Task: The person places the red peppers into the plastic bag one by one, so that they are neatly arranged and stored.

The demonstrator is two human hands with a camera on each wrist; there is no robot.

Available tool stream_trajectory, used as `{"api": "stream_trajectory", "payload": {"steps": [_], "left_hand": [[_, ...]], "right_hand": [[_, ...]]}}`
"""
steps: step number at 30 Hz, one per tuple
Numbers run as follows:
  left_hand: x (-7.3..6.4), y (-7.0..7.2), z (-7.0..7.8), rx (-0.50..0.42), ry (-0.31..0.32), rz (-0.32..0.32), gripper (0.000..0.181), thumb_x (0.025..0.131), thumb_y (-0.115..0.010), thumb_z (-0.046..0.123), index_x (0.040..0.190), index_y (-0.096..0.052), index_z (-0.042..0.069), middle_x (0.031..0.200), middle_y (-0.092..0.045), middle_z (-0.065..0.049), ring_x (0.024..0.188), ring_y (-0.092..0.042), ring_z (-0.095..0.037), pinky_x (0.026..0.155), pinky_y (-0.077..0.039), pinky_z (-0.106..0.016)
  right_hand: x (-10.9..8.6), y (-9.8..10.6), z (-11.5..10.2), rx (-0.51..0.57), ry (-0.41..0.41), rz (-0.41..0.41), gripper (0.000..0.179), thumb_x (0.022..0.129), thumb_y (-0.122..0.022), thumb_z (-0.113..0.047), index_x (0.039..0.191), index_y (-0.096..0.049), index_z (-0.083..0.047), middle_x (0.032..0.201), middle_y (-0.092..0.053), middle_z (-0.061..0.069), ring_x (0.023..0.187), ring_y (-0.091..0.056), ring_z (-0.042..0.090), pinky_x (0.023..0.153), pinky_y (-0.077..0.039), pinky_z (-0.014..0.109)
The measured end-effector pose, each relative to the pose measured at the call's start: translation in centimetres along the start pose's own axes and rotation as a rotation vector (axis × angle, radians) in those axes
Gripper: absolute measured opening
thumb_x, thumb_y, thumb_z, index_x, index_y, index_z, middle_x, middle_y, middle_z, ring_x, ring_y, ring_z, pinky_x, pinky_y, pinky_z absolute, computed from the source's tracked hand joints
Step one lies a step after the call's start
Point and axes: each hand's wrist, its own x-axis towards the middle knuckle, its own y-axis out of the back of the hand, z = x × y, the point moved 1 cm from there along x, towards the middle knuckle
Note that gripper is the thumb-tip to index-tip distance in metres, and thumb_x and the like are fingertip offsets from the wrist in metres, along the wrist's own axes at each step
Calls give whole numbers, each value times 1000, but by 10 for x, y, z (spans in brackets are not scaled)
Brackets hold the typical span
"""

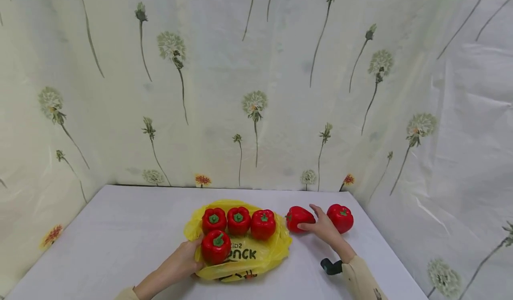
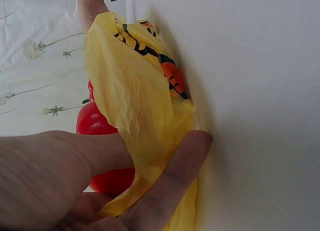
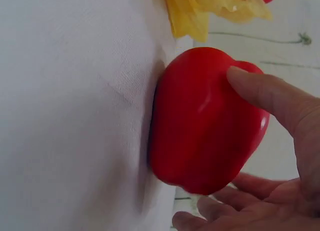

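A yellow plastic bag point(image 1: 276, 246) lies spread on the table, with several red bell peppers on it, one of them a front pepper point(image 1: 216, 247) beside my left hand point(image 1: 185, 257). That hand pinches the bag's left edge; in the left wrist view the yellow film point(image 2: 135, 96) runs between thumb and fingers. My right hand point(image 1: 323, 229) is at a bell pepper point(image 1: 297, 219) lying on its side right of the bag. In the right wrist view the thumb overlaps this pepper point(image 3: 207, 121), while the other fingers spread loosely at its far end.
Another red bell pepper point(image 1: 340, 218) sits beyond my right hand, near the table's right edge. A small dark object point(image 1: 331, 266) lies by my right forearm. A flower-printed curtain point(image 1: 256, 82) stands behind the white table point(image 1: 136, 220).
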Motion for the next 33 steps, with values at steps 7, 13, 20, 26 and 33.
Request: {"api": "stream_trajectory", "payload": {"steps": [7, 13, 20, 26, 33], "left_hand": [[-1, 0, 1, 8, -8, -9, 79, 73, -73, -7, 141, -33, -17, 126, -56, -32, 52, -56, -15, 45, -51, -26], [0, 0, 1, 21, -27, 5, 79, 72, -73, -7, 140, -33, -17, 130, -53, -34, 52, -55, -14, 44, -49, -25], [1, 0, 1, 11, -5, 3, 80, 72, -73, -8, 140, -33, -17, 135, -49, -35, 53, -55, -14, 45, -50, -25], [0, 0, 1, 1, 16, 4, 80, 73, -73, -8, 141, -33, -16, 135, -50, -33, 54, -55, -15, 46, -51, -27], [-1, 0, 1, -4, 0, -1, 80, 73, -73, -8, 141, -32, -16, 129, -53, -32, 53, -56, -15, 46, -51, -27]], "right_hand": [[5, -6, 1, -3, 2, 0, 93, 73, -83, -37, 147, -34, -9, 144, -42, 21, 129, -40, 42, 92, -53, 51], [2, -5, -1, -32, -24, 20, 93, 70, -84, -37, 144, -37, -5, 141, -45, 22, 126, -42, 42, 91, -54, 51], [-1, -4, -2, -38, -39, 12, 97, 66, -86, -39, 143, -38, -4, 139, -47, 21, 124, -44, 42, 89, -55, 49], [-5, -1, -5, -61, -38, 5, 96, 68, -85, -38, 142, -37, -2, 138, -46, 24, 123, -43, 43, 86, -56, 50], [-4, 2, -4, -38, -48, 0, 93, 68, -85, -37, 139, -36, 0, 137, -45, 25, 123, -43, 43, 84, -57, 48]]}}
